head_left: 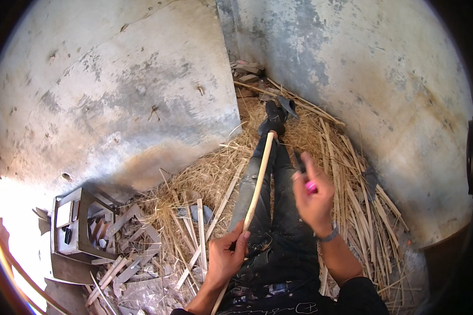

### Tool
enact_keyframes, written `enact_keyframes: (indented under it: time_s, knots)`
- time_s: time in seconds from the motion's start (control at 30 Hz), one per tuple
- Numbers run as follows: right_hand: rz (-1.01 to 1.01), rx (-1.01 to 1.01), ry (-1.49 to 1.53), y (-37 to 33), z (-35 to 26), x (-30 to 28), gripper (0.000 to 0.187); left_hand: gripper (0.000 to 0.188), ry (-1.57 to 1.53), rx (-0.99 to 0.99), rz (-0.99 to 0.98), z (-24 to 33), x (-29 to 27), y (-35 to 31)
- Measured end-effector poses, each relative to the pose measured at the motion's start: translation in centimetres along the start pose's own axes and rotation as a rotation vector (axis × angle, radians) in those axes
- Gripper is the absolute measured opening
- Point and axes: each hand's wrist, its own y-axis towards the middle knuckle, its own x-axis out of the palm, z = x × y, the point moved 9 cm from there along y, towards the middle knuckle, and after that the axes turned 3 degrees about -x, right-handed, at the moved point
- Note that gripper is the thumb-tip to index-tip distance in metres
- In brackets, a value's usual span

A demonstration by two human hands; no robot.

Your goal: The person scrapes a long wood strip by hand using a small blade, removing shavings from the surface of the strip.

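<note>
Across my outstretched legs runs a long pale bamboo strip (pixel 259 186), its far end near my shoes. My left hand (pixel 228 252) is closed around its lower part, thumb on top. To the right of the strip and apart from it, my right hand (pixel 315 202) is raised and closed on a small pink-handled tool (pixel 311 187). A thin dark part, blurred, shows beside the fingers; it looks like a knife blade. Most of the handle is hidden in the palm.
Many split strips (pixel 355 205) lie along the right wall. Shavings (pixel 294 131) cover the floor around my legs. At the left stands a worn wooden frame (pixel 81 226), with scrap wood (pixel 136 231) beside it. Rubble (pixel 248 71) sits in the far corner.
</note>
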Motion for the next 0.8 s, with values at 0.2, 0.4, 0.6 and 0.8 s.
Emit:
enact_keyframes:
  time_s: [0.2,0.4,0.6,0.8]
  knots:
    - [0.073,-0.208,-0.348,0.1,-3.0,-1.1,0.068,0.034,0.032,-0.042,-0.007,0.3,0.4,0.1]
    - [-0.221,0.287,0.483,-3.2,-3.3,3.8,0.067,0.032,0.056,-0.002,-0.012,0.9,1.5,0.1]
    - [-0.237,0.273,0.418,-3.0,-3.9,4.0,0.064,0.03,0.084,0.024,0.006,1.2,1.7,-0.2]
    - [-0.077,0.205,0.379,-4.3,-0.8,3.3,0.051,0.033,-0.01,-0.057,-0.042,0.4,1.6,-0.9]
